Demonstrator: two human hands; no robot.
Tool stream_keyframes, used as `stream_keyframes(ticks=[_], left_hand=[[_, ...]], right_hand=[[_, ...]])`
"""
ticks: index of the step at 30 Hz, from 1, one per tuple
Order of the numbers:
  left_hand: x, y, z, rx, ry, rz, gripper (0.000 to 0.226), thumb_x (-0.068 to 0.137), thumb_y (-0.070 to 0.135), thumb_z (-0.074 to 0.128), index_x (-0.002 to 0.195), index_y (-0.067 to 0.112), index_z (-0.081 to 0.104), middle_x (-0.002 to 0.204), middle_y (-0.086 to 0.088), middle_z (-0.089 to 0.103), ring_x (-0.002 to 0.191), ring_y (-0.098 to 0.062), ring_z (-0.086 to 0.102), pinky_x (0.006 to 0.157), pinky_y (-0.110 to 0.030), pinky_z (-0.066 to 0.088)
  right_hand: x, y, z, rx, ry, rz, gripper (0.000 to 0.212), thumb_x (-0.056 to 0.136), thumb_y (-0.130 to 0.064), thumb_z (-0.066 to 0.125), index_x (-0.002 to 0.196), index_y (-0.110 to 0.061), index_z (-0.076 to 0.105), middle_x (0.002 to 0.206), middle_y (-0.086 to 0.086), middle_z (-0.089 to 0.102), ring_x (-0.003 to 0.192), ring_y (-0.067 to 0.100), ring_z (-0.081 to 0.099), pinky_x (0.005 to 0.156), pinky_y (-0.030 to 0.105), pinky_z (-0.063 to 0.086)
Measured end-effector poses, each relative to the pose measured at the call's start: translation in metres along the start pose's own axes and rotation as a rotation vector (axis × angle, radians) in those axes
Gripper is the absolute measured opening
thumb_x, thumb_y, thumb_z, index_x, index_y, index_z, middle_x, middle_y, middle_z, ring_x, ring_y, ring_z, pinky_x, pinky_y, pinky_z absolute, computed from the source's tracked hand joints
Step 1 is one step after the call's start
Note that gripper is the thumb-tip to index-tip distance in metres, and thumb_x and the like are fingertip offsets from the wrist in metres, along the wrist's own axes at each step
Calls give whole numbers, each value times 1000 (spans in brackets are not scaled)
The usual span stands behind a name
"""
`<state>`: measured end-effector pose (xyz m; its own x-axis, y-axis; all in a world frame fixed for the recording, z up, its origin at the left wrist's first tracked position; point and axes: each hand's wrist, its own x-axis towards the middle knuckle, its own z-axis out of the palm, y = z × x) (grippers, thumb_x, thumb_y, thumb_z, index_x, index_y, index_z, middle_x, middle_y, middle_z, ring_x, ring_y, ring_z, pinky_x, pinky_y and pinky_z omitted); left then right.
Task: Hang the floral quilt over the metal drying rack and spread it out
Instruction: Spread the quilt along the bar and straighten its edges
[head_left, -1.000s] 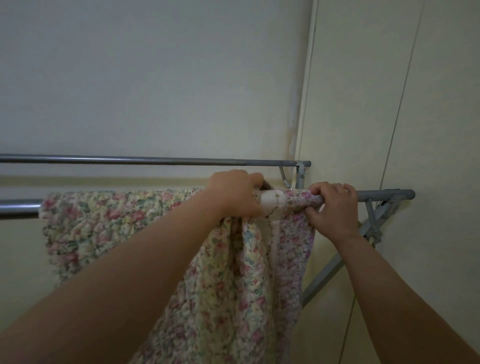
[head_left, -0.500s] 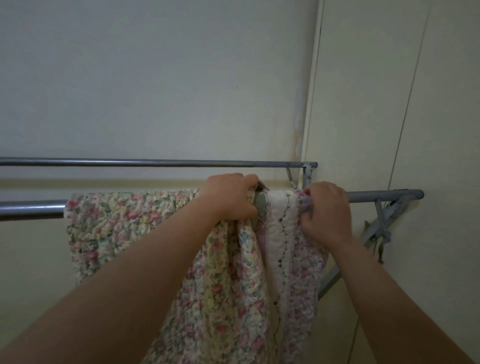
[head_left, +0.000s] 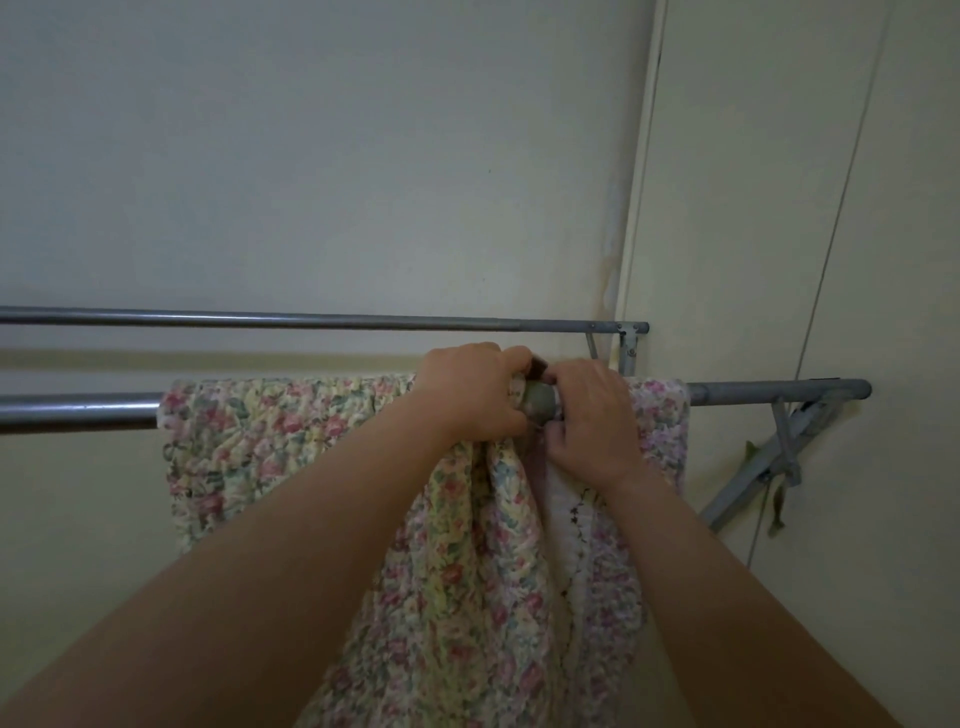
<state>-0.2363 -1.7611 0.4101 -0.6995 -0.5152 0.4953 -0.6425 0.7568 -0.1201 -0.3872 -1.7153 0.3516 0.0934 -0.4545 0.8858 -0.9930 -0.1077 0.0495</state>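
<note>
— Right, where's your quilt?

— Draped over the near rail of the rack, mid-frame. Flat on the left stretch, bunched into folds at centre and hanging down to the bottom edge of the frame.

— And your hands?

— Both up on that rail, centre of frame, side by side and almost touching. Your left hand has its fingers curled over the top, gripping a gathered clump of fabric. Your right hand is just beside it, fingers curled down round the quilt at the rail, with floral cloth showing to its right.

— Anything between them?

— A rounded grey-green bit of the quilt shows in the gap; a white stitched band runs down below your right wrist.

— The rest?

— The far rail is bare, upper middle of the frame, running to a bracket at the wall corner. The near rail's right end pokes out past the quilt, with slanted struts underneath.
</note>
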Motion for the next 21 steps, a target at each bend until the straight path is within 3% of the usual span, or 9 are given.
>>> stream_keyframes(ticks=[6,12,21], left_hand=[[-13,-19,-7,3,-11,-17,52,70,47,59,116,29,44,105,-3,55,97,-26,54,67,-33,32],[-26,-31,-10,15,-1,-26,51,70,45,59,117,30,43,103,-1,53,95,-25,54,65,-32,34],[-43,-54,-20,27,-9,-51,52,71,44,59,118,30,44,106,-2,56,98,-26,54,68,-32,36]], right_hand=[[-1,-1,0,-28,-3,18,35,58,-18,40,86,-3,54,78,15,53,74,30,50,68,35,31],[0,-3,0,-27,10,24,35,57,-18,41,85,-3,55,78,16,54,77,24,36,66,34,27],[-1,0,2,-62,10,14,36,58,-18,41,88,-3,55,79,18,56,77,28,41,68,35,29]])
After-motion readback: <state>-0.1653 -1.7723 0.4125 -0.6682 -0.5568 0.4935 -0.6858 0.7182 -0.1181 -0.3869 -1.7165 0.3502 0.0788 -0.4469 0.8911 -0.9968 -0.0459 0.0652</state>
